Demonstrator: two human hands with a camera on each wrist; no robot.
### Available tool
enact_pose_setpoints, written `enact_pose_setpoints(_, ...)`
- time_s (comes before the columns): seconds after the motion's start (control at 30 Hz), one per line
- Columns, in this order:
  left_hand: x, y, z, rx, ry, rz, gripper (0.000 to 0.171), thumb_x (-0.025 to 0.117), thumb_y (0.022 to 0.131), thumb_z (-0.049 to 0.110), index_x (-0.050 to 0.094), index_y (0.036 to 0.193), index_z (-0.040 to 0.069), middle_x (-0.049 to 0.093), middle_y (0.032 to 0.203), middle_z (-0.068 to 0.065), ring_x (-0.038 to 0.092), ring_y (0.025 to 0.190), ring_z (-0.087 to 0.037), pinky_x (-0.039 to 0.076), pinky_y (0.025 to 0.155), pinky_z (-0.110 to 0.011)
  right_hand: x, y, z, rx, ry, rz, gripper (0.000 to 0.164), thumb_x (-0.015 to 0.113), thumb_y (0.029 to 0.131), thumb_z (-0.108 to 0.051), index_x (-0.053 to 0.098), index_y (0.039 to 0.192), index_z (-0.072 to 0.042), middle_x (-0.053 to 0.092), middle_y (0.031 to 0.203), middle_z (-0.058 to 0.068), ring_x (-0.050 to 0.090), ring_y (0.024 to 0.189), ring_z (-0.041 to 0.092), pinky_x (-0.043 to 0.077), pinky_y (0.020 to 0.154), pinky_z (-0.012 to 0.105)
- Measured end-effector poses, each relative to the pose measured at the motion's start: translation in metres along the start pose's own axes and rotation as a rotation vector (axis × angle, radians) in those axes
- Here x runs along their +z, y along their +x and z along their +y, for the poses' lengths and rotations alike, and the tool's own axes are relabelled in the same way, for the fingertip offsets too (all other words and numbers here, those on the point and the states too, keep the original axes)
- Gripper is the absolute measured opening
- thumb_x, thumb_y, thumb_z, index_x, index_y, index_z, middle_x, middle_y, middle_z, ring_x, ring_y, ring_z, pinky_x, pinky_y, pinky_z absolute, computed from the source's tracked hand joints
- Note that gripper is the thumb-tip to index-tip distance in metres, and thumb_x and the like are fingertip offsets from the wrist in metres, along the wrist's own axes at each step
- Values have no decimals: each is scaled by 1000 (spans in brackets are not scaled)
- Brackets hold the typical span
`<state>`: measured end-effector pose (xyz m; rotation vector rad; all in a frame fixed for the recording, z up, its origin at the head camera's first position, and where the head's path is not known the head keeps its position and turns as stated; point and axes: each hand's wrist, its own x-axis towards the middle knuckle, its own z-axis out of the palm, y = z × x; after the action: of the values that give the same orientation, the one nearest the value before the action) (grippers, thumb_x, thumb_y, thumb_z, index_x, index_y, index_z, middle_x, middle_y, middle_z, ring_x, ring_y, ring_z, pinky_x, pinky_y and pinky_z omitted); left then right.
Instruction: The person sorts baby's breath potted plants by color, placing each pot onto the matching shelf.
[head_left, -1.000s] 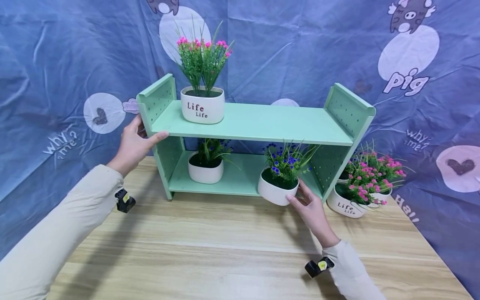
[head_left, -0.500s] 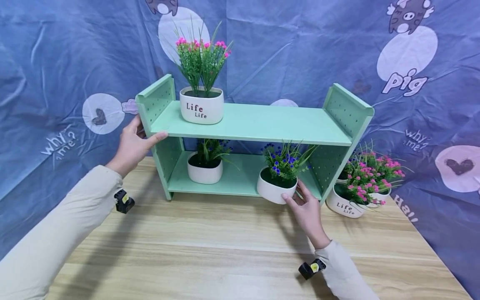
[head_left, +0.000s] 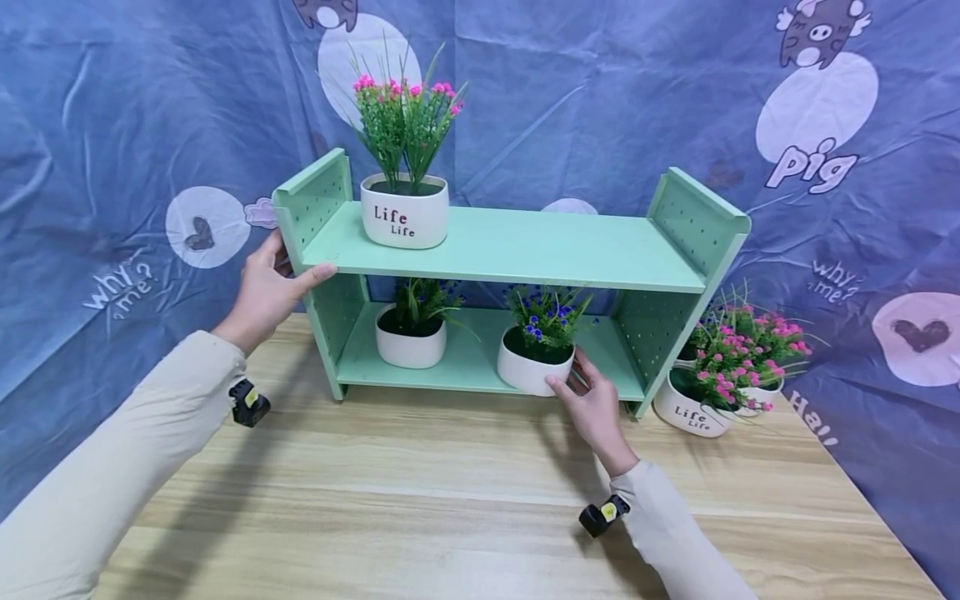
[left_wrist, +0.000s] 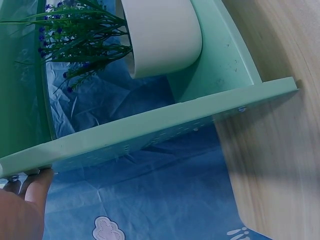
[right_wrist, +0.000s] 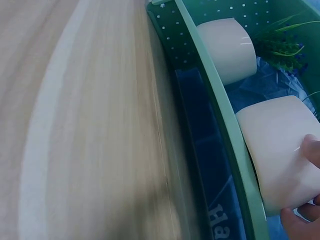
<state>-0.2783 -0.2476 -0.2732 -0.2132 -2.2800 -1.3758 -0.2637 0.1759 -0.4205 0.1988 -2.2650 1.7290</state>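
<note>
The left side panel of a two-tier green shelf [head_left: 555, 246] is gripped by the left hand [head_left: 262, 287], its thumb laid across the panel's front edge and its fingers set against the outer face. At the right half of the shelf's lower board, a white pot with blue flowers [head_left: 534, 372] is pinched by the right hand [head_left: 598, 414]; the thumb is pressed to the pot's front, the fingers are set against its right side, and the two are parted by the pot's rounded corner. The pot is placed at the shelf's front edge; whether its whole base is borne by the board cannot be told. On the left half of the same board a second white pot [head_left: 411, 348] is seen, well apart from the first. On the left of the shelf's top board a pink-flowered pot [head_left: 405, 218], marked "Life Life", is stood upright. Just beside the shelf's right side panel, a group of flower pots [head_left: 693, 414] is gathered on the wooden table [head_left: 375, 500]. Behind the shelf a blue printed cloth [head_left: 540, 108] is hung
</note>
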Motion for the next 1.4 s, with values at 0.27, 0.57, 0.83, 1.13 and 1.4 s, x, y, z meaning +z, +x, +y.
enact_pose_setpoints(0.27, 1, 0, 0, 4, -4, -6, 70, 74, 85, 28, 40, 144, 15, 53, 136, -16, 54, 121, -23, 50, 91, -19, 10, 13, 0, -10, -56, -51, 72, 71, 87, -12, 33, 146, 3, 42, 144, 24, 46, 129, 36, 44, 104, 34)
enact_pose_setpoints(0.57, 1, 0, 2, 10, -7, -4, 69, 74, 85, 28, 41, 144, 14, 52, 136, -17, 54, 122, -24, 50, 91, -19, 16, 32, -3, -5, -85, -164, 71, 68, 90, -13, 29, 148, -1, 41, 145, 24, 45, 131, 33, 43, 105, 36)
enact_pose_setpoints(0.83, 1, 0, 1, 9, -13, 3, 69, 74, 85, 27, 41, 144, 13, 53, 135, -17, 54, 121, -22, 50, 92, -19, 23, 41, -4, -11, -104, -216, 72, 66, 91, -17, 26, 150, -4, 40, 146, 22, 44, 132, 32, 43, 105, 39)
enact_pose_setpoints(1.13, 1, 0, 1, 5, -25, 2, 69, 74, 85, 25, 41, 144, 13, 52, 136, -17, 54, 121, -23, 50, 92, -20, 24, 44, -14, 1, -94, -267, 71, 64, 93, -14, 23, 150, 0, 37, 147, 23, 41, 133, 35, 43, 105, 43)
enact_pose_setpoints(1.4, 2, -1, 1, 11, -25, 8, 68, 74, 85, 25, 41, 143, 13, 53, 136, -17, 54, 121, -21, 50, 91, -19, 27, 48, -2, -23, -86, -258, 71, 65, 92, -20, 26, 151, -7, 36, 149, 19, 38, 135, 33, 41, 107, 43)
